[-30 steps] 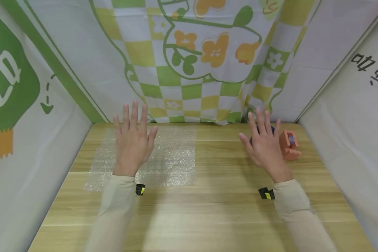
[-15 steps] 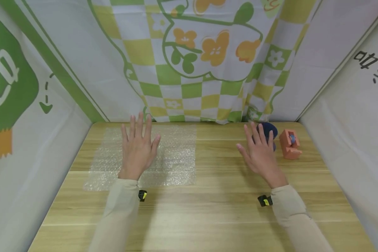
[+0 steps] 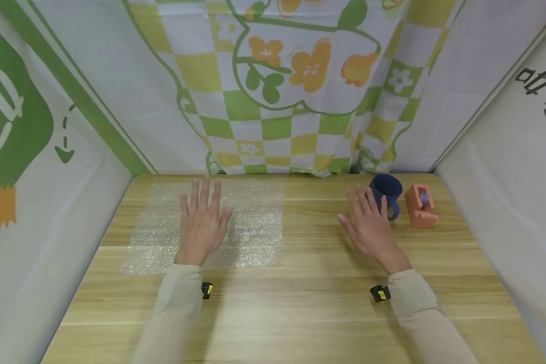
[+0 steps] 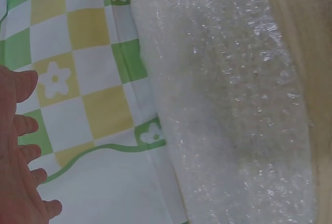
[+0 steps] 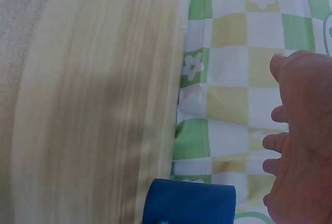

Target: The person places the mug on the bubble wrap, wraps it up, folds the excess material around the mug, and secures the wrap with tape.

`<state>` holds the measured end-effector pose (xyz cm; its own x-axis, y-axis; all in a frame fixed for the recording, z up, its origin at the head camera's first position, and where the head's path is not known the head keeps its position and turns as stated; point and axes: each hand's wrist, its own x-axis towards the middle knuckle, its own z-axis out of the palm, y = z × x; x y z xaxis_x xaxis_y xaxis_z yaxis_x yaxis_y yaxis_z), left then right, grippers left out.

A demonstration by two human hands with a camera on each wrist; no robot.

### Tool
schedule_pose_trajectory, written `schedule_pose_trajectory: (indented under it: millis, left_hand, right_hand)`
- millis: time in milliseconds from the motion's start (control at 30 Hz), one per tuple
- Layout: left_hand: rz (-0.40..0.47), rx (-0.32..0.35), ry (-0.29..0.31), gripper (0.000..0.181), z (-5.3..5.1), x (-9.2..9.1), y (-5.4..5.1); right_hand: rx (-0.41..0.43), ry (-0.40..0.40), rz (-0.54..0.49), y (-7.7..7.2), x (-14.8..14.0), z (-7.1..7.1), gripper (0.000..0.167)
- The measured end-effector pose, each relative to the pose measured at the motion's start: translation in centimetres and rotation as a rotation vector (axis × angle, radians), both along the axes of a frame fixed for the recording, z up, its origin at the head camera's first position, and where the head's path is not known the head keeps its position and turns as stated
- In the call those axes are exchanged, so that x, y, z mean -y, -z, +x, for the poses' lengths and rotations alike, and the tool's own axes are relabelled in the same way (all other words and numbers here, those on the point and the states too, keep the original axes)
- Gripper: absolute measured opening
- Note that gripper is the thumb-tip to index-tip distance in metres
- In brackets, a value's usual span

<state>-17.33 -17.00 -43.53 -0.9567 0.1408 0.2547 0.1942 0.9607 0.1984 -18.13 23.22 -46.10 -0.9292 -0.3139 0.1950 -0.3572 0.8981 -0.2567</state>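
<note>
A sheet of clear bubble wrap [image 3: 255, 227] lies flat on the left half of the wooden table. Above it, my left hand [image 3: 201, 227] is held palm down with fingers spread, holding nothing; the left wrist view shows the sheet [image 4: 228, 99] apart from that hand [image 4: 21, 156]. My right hand [image 3: 370, 230] hovers with straight, spread fingers just in front of a dark blue mug [image 3: 387, 186], covering part of it. In the right wrist view the mug [image 5: 189, 203] is apart from the hand [image 5: 306, 136].
An orange tape dispenser [image 3: 420, 207] with a blue roll stands right of the mug near the back right corner. A checked, flowered cloth [image 3: 277, 126] hangs behind the table's back edge, and white printed sheets flank both sides.
Both hands have drawn back toward the person, the left also shifting slightly right and the right slightly left. The blue mug, mostly hidden before, now shows its rim and handle.
</note>
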Motion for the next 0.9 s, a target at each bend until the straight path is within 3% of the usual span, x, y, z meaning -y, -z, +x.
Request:
schedule_pose_trajectory:
  millis: [400,900]
  left_hand:
    - [0.019,0.065,0.051,0.066,0.1,-1.2,1.5]
    - [0.031,0.118,0.137,0.056,0.6,-4.4,2.6]
  right_hand:
    - [0.06,-0.01,0.033,0.8,0.5,0.2,0.07]
    - [-0.024,-0.091,-0.023,1.5,0.8,0.7,0.059]
